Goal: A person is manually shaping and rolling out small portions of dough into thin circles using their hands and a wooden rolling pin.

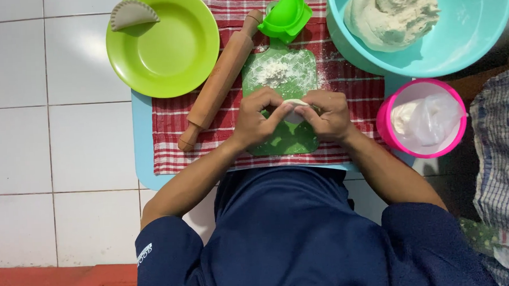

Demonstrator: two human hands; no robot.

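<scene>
Both pinching one small dough piece (pixel 294 109): left hand (pixel 257 117) and right hand (pixel 328 114), fingertips meeting over green cutting board (pixel 285 141). Flour heap (pixel 274 73) just beyond, handy for dusting. Rolling pin (pixel 221 82) beside left hand, parked aside.

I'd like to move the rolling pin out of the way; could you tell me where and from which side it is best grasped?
Probably the thick middle barrel of the rolling pin, taken from the plate side. It lies slanted on the checked cloth, and the green board with both hands, left hand and right hand, crowds its other side.
</scene>
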